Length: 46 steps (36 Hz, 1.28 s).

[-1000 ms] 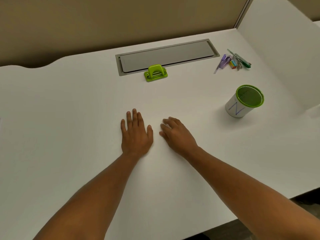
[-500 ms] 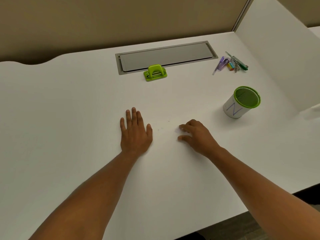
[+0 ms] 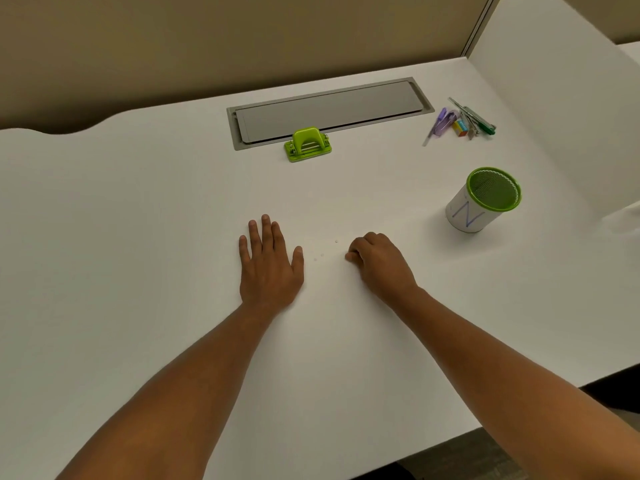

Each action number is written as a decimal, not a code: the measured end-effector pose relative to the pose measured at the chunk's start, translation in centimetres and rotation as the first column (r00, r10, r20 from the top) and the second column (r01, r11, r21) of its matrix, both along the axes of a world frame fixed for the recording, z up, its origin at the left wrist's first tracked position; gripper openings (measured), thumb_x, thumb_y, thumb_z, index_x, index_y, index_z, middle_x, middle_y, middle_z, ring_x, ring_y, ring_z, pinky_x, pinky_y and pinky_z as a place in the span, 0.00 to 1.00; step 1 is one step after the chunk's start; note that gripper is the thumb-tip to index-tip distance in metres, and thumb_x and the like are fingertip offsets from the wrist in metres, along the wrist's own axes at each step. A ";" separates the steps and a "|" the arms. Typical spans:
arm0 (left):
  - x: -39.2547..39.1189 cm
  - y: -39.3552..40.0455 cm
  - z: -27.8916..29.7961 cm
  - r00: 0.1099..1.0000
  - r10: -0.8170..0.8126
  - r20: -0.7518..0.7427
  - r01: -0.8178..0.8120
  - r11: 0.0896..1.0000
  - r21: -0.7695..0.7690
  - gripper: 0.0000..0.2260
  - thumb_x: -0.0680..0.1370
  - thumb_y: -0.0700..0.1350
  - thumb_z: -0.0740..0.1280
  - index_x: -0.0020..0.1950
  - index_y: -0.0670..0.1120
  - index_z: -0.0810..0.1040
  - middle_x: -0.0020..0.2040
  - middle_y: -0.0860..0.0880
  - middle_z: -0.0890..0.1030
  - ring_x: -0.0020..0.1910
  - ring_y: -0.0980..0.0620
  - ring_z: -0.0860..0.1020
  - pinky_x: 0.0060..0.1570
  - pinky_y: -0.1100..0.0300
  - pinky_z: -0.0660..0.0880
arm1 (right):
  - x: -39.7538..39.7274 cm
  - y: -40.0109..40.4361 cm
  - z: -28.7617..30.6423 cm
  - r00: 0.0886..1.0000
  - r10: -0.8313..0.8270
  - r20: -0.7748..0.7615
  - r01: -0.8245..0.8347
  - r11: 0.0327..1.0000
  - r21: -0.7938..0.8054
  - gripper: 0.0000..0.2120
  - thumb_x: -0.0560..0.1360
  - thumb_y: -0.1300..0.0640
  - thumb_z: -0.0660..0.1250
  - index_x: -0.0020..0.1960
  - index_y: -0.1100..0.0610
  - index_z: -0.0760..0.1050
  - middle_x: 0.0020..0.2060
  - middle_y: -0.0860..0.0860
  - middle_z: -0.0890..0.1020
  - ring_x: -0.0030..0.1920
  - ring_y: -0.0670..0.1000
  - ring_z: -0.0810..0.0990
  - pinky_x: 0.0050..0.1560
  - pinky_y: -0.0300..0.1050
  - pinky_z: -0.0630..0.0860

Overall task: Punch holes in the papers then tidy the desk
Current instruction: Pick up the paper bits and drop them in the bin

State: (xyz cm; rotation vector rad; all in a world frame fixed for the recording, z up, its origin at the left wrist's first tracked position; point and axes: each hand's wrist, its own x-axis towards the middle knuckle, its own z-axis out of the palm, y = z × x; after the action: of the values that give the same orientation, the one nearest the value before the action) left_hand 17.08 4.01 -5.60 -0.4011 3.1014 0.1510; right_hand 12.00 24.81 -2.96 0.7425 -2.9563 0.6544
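left hand (image 3: 268, 268) flat, fingers spread on the desk (image 3: 138, 237); right hand (image 3: 379, 263) curled, holding nothing visible.

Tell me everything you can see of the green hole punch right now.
The hole punch is small and bright lime green, plastic by its look, with a flat rectangular base and an arched lever on top. Silvery metal parts show under the arch and at its sides. It sits upright on the white desk, at the near edge of the grey cable flap, far beyond both hands. Nothing touches it but the desk, and no paper shows in it. Whether it overlaps the flap's frame I cannot tell.
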 end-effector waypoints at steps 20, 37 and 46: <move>0.1 0.1 0.4 1.000 -0.006 0.007 0.006 1.000 -0.018 0.32 0.81 0.59 0.42 0.79 0.40 0.53 0.80 0.42 0.50 0.79 0.42 0.47 0.76 0.42 0.47 | -3.5 3.8 6.3 0.417 0.101 0.903 0.867 0.253 -0.429 0.09 0.79 0.58 0.66 0.41 0.57 0.74 0.33 0.50 0.74 0.32 0.45 0.71 0.31 0.37 0.68; 0.2 0.2 0.5 1.000 -0.008 -0.023 0.008 1.000 -0.026 0.32 0.81 0.58 0.45 0.78 0.38 0.57 0.80 0.41 0.54 0.79 0.40 0.51 0.76 0.42 0.50 | -9.4 14.8 12.3 0.701 -0.647 0.302 0.713 0.614 -0.339 0.03 0.73 0.55 0.72 0.42 0.53 0.81 0.38 0.48 0.79 0.43 0.49 0.77 0.35 0.39 0.71; 0.2 0.2 0.4 1.000 -0.005 -0.020 0.004 1.000 -0.029 0.32 0.80 0.58 0.44 0.78 0.38 0.57 0.80 0.41 0.54 0.79 0.40 0.51 0.76 0.42 0.49 | -9.9 15.7 10.7 0.782 -0.622 0.033 0.623 0.779 -0.079 0.10 0.76 0.58 0.65 0.52 0.56 0.83 0.49 0.54 0.85 0.50 0.55 0.80 0.47 0.42 0.71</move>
State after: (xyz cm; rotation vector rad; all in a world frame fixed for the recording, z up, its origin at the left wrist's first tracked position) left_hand 17.27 4.24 -5.23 -0.3960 3.1274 0.1114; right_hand 2.11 40.50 7.79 -0.2662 -2.8688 0.6991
